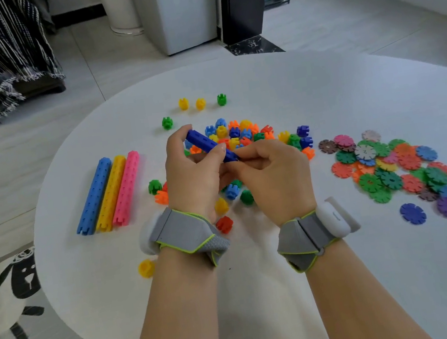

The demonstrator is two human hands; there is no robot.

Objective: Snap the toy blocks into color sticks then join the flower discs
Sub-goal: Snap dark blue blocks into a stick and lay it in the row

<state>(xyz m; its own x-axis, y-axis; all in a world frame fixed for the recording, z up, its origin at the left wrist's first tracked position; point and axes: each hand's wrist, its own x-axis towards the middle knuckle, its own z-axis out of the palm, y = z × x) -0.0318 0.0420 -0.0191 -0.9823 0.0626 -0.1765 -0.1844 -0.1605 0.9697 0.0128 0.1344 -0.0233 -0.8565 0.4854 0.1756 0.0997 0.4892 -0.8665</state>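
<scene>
Gripping a dark blue stick (206, 144) in the left hand (190, 171), over the loose blocks (243, 134) on the white desk (261, 81). Pinching its near end with the right hand (272, 173). Farther right, flower discs (385, 164) in a heap.

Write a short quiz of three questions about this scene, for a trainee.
1. True or false: the left hand and the right hand both hold the dark blue stick.
2. Which colour is the middle one of the three finished sticks? A blue, B yellow, C pink.
3. Fill in: the discs lie to the ___ of the loose blocks.
Key: 1 true; 2 B; 3 right.
</scene>
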